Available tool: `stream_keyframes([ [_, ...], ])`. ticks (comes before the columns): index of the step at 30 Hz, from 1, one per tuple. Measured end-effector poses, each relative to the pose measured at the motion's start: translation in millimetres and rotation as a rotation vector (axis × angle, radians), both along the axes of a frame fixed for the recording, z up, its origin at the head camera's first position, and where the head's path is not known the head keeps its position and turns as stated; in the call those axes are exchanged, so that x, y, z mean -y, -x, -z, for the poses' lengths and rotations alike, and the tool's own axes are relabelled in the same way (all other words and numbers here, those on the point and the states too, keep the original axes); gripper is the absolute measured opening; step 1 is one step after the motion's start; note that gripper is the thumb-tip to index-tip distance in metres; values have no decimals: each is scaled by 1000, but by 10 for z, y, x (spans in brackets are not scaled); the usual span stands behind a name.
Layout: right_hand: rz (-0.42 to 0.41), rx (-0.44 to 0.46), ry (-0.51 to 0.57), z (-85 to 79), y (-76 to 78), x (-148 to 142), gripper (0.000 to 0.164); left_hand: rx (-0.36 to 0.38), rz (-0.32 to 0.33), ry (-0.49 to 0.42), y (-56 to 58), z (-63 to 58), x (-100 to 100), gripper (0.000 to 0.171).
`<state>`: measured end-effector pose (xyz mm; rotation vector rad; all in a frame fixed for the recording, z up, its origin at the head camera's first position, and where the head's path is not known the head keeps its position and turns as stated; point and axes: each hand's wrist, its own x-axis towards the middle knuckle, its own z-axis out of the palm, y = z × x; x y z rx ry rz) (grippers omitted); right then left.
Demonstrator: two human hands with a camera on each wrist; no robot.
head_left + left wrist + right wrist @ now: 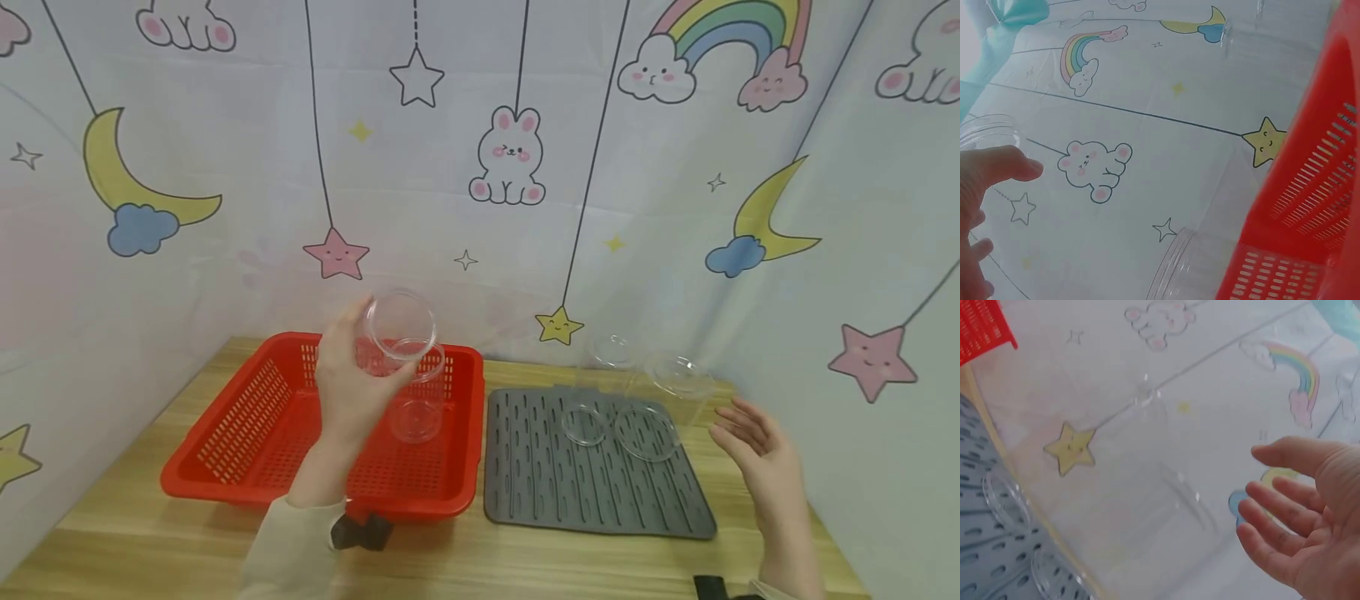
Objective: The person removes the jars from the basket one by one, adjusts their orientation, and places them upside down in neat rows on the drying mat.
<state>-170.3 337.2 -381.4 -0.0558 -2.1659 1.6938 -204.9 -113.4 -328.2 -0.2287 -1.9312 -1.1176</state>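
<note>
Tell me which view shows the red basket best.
Head view: all four sides of the red basket are in frame, though the left hand covers part of it. The left wrist view has only a cut-off part along the right edge; the right wrist view, just a corner at top left.

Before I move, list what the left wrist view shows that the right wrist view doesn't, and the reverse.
Only the left wrist view: the left hand, holding a clear container.

Only the right wrist view: the right hand, holding nothing, and the gray slotted mat.

Both: part of the red basket, other clear containers, and the backdrop's printed yellow star and rainbow.
</note>
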Motion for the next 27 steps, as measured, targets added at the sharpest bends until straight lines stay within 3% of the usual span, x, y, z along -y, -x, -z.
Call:
stream_keyframes([
  [8,-39,-182,115,-277,-112,416,52,-267,-39,231,-91,63,-289,67],
  [14,-174,-293,187,-351,-151,753,54,-378,-63,372,-121,174,-497,62],
  [18,-250,-317,157,-333,-158,947,60,-443,-87,457,-120,267,-607,59],
  [24,-368,-377,77,-260,-150,1218,68,-521,-134,546,-136,362,-771,35],
  [27,-406,-374,29,-233,-162,1361,73,-566,-180,602,-147,407,-850,33],
])
